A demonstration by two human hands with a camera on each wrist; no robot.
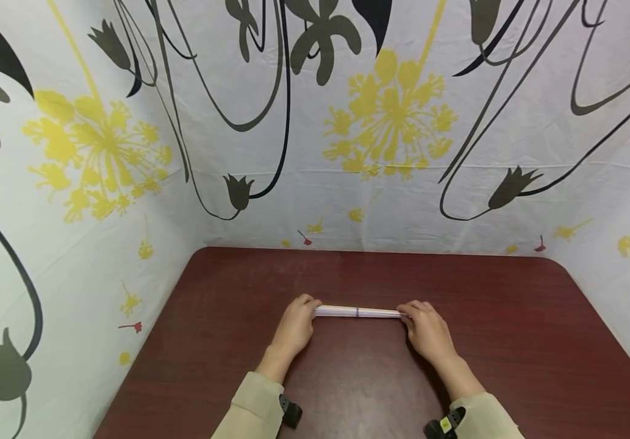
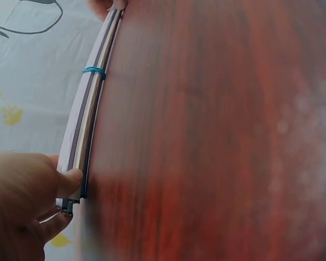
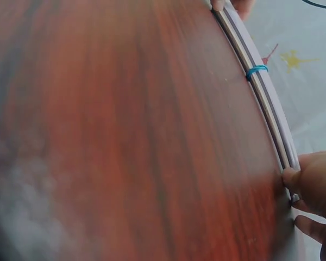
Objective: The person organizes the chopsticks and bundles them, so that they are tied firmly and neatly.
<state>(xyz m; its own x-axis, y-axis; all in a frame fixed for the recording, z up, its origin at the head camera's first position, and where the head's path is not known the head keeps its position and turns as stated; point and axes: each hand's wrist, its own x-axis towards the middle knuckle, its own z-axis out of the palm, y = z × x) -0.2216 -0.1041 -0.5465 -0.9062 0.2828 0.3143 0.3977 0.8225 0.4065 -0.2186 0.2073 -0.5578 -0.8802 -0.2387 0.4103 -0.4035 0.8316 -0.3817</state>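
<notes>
A bundle of long thin sticks (image 1: 380,313) is stretched level between my two hands, over the middle of the table. Pale, dark and wood-coloured lengths run side by side, and a blue-green rubber band (image 2: 95,72) wraps them at mid-length. My left hand (image 1: 295,323) pinches the left end between thumb and fingers; in the left wrist view the stick tips poke out just past the thumb. At the right end, my right hand (image 1: 429,332) pinches the bundle with its thumb and fingertips. Its fingers hide the tips there in the head view.
The dark red-brown wooden table (image 1: 369,378) has rounded far corners. A white cloth (image 1: 304,152) printed with yellow and grey flowers hangs behind it and along its sides. Black wrist cameras (image 1: 291,413) sit at both pale sleeves.
</notes>
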